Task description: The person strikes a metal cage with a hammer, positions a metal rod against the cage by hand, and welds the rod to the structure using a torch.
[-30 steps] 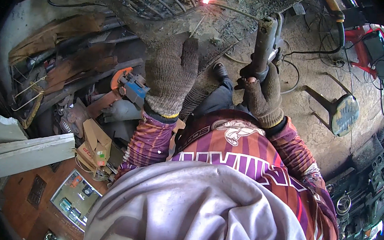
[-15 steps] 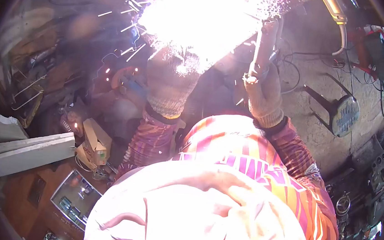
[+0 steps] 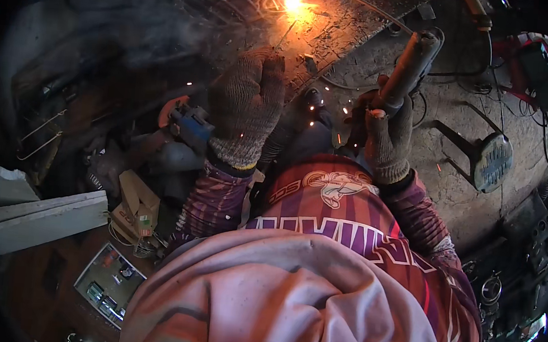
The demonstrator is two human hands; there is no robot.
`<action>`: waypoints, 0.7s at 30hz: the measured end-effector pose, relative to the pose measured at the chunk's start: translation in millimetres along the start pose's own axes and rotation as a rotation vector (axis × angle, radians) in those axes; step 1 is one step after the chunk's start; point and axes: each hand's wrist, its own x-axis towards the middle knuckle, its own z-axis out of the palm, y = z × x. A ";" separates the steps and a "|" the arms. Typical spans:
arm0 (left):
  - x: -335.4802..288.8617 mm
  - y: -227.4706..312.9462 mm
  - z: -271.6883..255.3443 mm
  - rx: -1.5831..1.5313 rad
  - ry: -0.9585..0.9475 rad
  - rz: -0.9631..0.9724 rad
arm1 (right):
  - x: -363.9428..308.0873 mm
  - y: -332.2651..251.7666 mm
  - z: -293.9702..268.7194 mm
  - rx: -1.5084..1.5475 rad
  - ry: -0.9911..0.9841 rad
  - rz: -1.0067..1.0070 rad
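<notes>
A: Right hand (image 3: pixel 387 142), what did you log?

B: Gloved, fist closed round the welding electrode holder (image 3: pixel 408 64), which stood tilted up and away from the body. A thin rod (image 3: pixel 367 4) arced from its top toward the glowing weld spot (image 3: pixel 294 3) on the wire grille (image 3: pixel 236 1).

A: And the left hand (image 3: pixel 246 106)?

B: Also in a knit glove, raised flat, fingers together and extended, holding nothing. It hung between the head and the glow, just below the spot. Sparks were scattered over the ground near both gloves.

A: Around them?

B: An angle grinder (image 3: pixel 184 121) with an orange disc and blue body lay just left of the left hand. A welding face shield (image 3: pixel 491 161) rested on the concrete floor (image 3: pixel 442 186) to the right, well apart from the holder. Pale boards (image 3: pixel 35 218) at the lower left.
</notes>
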 end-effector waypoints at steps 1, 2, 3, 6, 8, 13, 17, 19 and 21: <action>0.7 -0.6 1.3 -0.002 -0.001 0.004 | -0.1 2.2 -1.4 -0.015 0.016 -0.003; 1.1 -2.2 2.3 -0.010 0.006 0.024 | 0.3 0.4 -1.5 -0.014 0.016 -0.004; 1.4 -3.5 3.6 -0.018 0.014 0.044 | 0.9 -2.8 -1.0 -0.037 0.013 0.001; 3.7 -4.7 8.5 0.046 0.035 0.069 | 0.8 -3.7 -1.6 -0.031 0.011 0.020; 5.7 -3.1 8.4 0.048 0.017 0.062 | 1.3 -5.5 -1.9 -0.001 0.010 0.033; 11.6 3.0 12.0 0.059 0.017 0.073 | 3.3 -17.6 -6.1 0.061 -0.018 0.041; 12.9 11.5 12.7 0.169 -0.053 -0.021 | 6.8 -24.1 -9.1 0.051 -0.045 0.057; 12.8 10.6 16.2 0.197 -0.079 -0.060 | 7.2 -13.5 -15.0 0.002 -0.043 -0.001; 14.8 4.3 22.5 0.222 -0.042 -0.021 | 5.5 -10.8 -19.4 0.007 -0.056 -0.008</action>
